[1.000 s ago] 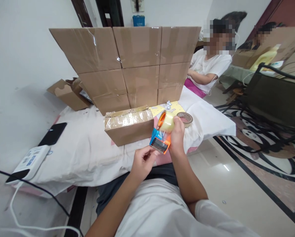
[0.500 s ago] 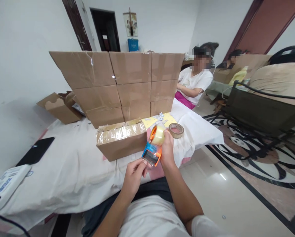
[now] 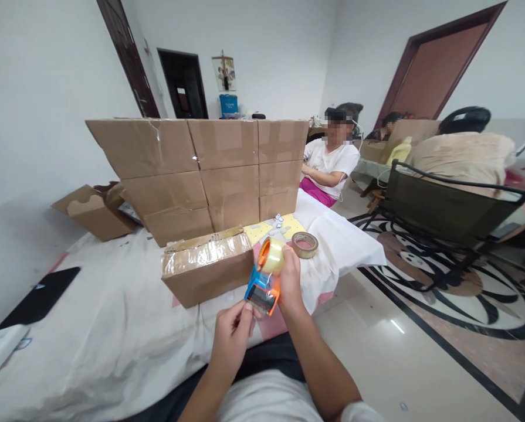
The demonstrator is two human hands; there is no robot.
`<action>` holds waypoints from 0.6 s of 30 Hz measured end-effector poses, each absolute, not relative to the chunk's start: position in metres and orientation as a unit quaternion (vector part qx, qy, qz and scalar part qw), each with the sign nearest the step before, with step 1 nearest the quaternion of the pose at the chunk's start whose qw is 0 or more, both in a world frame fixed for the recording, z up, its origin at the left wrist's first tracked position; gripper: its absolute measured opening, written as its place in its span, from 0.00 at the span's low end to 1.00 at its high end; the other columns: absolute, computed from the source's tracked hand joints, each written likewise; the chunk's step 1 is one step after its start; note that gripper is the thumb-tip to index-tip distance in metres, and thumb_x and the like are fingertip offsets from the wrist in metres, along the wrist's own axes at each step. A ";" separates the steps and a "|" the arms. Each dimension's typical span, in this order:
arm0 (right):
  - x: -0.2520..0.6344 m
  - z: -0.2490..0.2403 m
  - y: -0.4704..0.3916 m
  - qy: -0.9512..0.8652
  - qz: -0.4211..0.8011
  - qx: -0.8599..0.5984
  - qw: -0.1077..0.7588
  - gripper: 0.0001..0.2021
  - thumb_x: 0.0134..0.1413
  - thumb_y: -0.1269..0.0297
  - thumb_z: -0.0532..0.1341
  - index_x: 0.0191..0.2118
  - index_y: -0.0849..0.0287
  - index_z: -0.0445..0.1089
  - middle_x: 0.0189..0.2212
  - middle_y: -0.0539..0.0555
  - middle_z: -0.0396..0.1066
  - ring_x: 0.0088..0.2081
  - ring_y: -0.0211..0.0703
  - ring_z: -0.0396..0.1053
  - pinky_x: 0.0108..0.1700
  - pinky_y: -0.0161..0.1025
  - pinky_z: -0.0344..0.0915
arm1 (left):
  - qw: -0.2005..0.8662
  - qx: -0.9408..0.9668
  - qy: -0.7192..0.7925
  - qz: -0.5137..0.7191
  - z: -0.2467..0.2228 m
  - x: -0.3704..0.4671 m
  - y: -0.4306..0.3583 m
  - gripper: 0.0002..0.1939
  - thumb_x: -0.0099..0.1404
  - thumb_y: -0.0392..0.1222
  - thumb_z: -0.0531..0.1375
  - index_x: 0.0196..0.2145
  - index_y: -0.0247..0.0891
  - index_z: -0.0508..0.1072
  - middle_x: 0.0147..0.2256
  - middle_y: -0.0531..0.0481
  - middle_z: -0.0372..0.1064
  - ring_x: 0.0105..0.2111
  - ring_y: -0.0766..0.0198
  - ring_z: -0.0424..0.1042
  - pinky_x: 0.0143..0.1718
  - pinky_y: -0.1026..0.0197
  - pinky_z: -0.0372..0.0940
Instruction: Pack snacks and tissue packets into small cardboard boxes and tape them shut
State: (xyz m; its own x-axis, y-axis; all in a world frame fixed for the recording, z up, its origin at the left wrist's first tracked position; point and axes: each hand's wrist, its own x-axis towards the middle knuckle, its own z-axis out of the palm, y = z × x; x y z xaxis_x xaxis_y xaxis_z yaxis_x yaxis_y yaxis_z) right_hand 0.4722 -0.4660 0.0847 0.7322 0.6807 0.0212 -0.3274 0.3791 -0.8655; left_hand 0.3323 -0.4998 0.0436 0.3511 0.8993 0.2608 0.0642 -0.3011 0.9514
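My right hand (image 3: pixel 290 281) is wrapped round a blue and orange tape dispenser (image 3: pixel 262 293) that carries a roll of clear tape (image 3: pixel 273 257). My left hand (image 3: pixel 234 332) pinches at the dispenser's lower front edge, its fingertips pressed together; what they hold looks like the free end of the tape, though it is hard to see. Just beyond, a cardboard box (image 3: pixel 213 278) lies on the cloth, shiny tape across its top. A separate roll of tape (image 3: pixel 305 245) rests flat to the right of the dispenser.
Stacked cardboard boxes (image 3: pixel 227 176) form a wall at the table's back. An open carton (image 3: pixel 99 214) sits at the left, near a black flat item (image 3: pixel 40 296). A person in a white shirt (image 3: pixel 332 161) sits beyond the table, and a folding chair (image 3: pixel 456 199) stands right.
My view has tilted up and shifted slightly, so the scene sits lower and further left. Both hands stay at the dispenser, with little change in their grip.
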 end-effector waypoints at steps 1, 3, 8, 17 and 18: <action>0.472 0.084 -0.466 -0.181 0.334 -0.449 0.809 0.16 0.54 0.49 0.61 0.40 0.55 0.67 0.30 0.48 0.71 0.31 0.41 0.71 0.34 0.37 0.69 | 0.475 0.670 0.359 0.443 0.043 0.333 -0.500 0.23 0.71 0.52 0.51 0.23 0.36 0.70 0.15 0.56 0.54 0.16 0.68 0.55 0.21 0.65 0.51; 0.473 0.082 -0.465 -0.161 0.357 -0.436 0.810 0.17 0.52 0.49 0.63 0.41 0.55 0.67 0.31 0.47 0.71 0.31 0.41 0.71 0.35 0.37 0.69 | 0.478 0.673 0.351 0.442 0.042 0.333 -0.501 0.23 0.70 0.52 0.51 0.24 0.36 0.71 0.15 0.56 0.54 0.17 0.68 0.55 0.21 0.65 0.51; 0.475 0.078 -0.465 -0.171 0.373 -0.429 0.805 0.18 0.53 0.46 0.61 0.41 0.56 0.67 0.31 0.49 0.72 0.31 0.43 0.72 0.37 0.40 0.70 | 0.451 0.699 0.334 0.444 0.040 0.331 -0.503 0.18 0.66 0.49 0.57 0.23 0.36 0.72 0.17 0.56 0.54 0.19 0.68 0.54 0.22 0.65 0.49; 0.471 0.080 -0.469 -0.187 0.382 -0.418 0.803 0.17 0.55 0.47 0.61 0.41 0.55 0.67 0.29 0.47 0.72 0.28 0.43 0.71 0.32 0.39 0.69 | 0.465 0.686 0.328 0.453 0.043 0.328 -0.504 0.24 0.69 0.54 0.54 0.22 0.35 0.73 0.16 0.55 0.55 0.18 0.67 0.56 0.23 0.64 0.51; 0.471 0.080 -0.469 -0.184 0.383 -0.416 0.804 0.16 0.54 0.48 0.61 0.41 0.55 0.67 0.29 0.47 0.72 0.28 0.43 0.71 0.32 0.39 0.69 | 0.466 0.686 0.326 0.454 0.043 0.328 -0.504 0.25 0.70 0.54 0.54 0.22 0.35 0.73 0.16 0.55 0.55 0.18 0.67 0.57 0.23 0.64 0.52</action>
